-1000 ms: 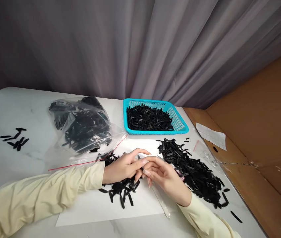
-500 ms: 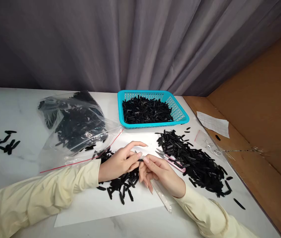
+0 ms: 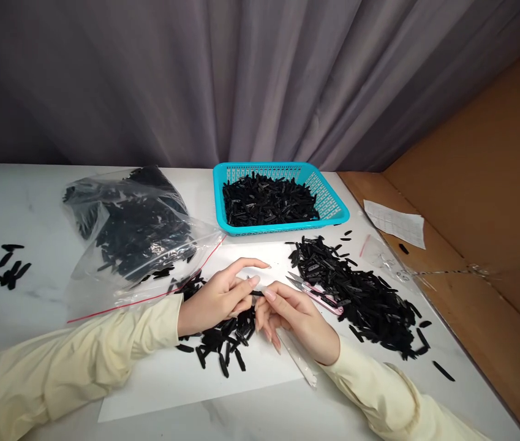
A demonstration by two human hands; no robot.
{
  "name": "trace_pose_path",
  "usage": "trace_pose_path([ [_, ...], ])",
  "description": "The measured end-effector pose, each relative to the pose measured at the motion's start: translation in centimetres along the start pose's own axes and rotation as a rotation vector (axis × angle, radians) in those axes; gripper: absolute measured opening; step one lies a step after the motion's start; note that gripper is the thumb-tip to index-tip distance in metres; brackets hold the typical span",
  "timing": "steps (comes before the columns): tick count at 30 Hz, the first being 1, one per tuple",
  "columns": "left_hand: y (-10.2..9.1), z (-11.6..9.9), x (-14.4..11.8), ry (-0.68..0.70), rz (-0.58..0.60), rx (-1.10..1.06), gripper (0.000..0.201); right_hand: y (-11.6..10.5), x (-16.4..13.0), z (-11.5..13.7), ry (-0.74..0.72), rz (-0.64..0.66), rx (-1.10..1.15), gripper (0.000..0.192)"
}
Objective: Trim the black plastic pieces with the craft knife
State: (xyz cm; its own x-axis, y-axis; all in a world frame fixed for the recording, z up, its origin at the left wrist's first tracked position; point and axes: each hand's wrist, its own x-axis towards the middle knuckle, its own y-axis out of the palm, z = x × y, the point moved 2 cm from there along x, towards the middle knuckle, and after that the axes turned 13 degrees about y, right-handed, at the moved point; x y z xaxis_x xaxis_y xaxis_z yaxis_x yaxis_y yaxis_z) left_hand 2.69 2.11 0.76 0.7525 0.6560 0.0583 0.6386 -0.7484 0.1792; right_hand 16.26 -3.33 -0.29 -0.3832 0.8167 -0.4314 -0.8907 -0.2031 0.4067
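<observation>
Black plastic strip (image 3: 256, 293), small and slim, pinched between both hands above the white paper sheet (image 3: 168, 380).

Its long axis runs roughly left to right, one end in the left hand (image 3: 216, 298)'s thumb and fingertips, the other in the right hand (image 3: 294, 315)'s; both grips are narrow and closed on it. Just below lies a loose pile of black strips (image 3: 223, 340); a larger heap (image 3: 356, 294) and pink-handled snips (image 3: 315, 291) lie to the right, nearer the right hand. A teal plastic basket (image 3: 333, 205) sits beyond.

Bag (image 3: 131, 226) left, black pile (image 3: 361, 294) right
</observation>
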Motion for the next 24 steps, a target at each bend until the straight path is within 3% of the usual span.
trace_pose_path([
  [16, -0.1, -0.67, 0.07, -0.107, -0.018, -0.121, 0.036, -0.08, 0.08, 0.07, -0.059, 0.029, 0.002, 0.021],
  [24, -0.06, -0.65, 0.13, -0.106, -0.013, -0.131, 0.036, -0.13, 0.1, -0.02, -0.003, 0.025, -0.009, 0.031],
])
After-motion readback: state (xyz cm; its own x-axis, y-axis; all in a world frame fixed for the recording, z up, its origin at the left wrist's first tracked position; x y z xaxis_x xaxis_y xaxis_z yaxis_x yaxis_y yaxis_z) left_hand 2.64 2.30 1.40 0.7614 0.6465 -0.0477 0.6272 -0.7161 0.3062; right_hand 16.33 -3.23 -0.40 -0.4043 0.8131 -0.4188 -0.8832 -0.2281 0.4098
